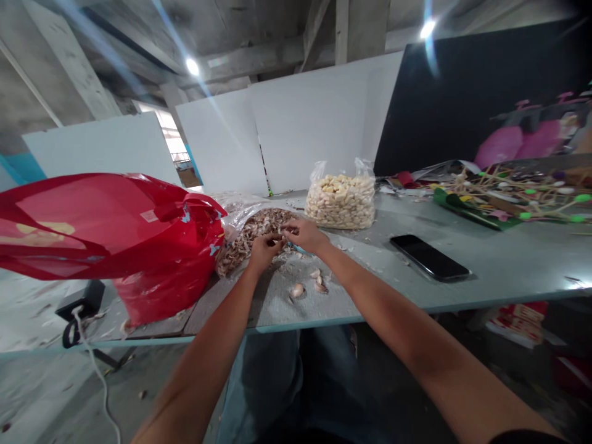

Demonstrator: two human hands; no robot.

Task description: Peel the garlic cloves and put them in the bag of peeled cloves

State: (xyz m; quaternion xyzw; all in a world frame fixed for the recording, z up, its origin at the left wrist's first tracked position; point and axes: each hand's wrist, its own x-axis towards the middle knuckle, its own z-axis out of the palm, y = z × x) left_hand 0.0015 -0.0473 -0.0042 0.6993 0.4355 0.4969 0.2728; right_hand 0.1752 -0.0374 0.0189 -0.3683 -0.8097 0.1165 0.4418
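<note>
My left hand (265, 251) and my right hand (305, 235) meet above the table, fingertips closed in a pinch. Between them is a small pale piece that looks like a garlic clove (283, 237), mostly hidden by the fingers. Just beyond the hands spreads a heap of brown garlic skins (259, 227), partly on clear plastic. Several unpeeled garlic cloves (298, 290) lie on the table nearer to me, below my right hand. A clear plastic bag (341, 202) full of peeled cloves stands upright behind my right hand.
A large red plastic bag (161, 265) stands left of the skins, beside a black box with a white cable (83, 299). To the right a black phone (429, 256) lies on the grey table (379, 290). Craft stems and papers (522, 197) crowd the far right.
</note>
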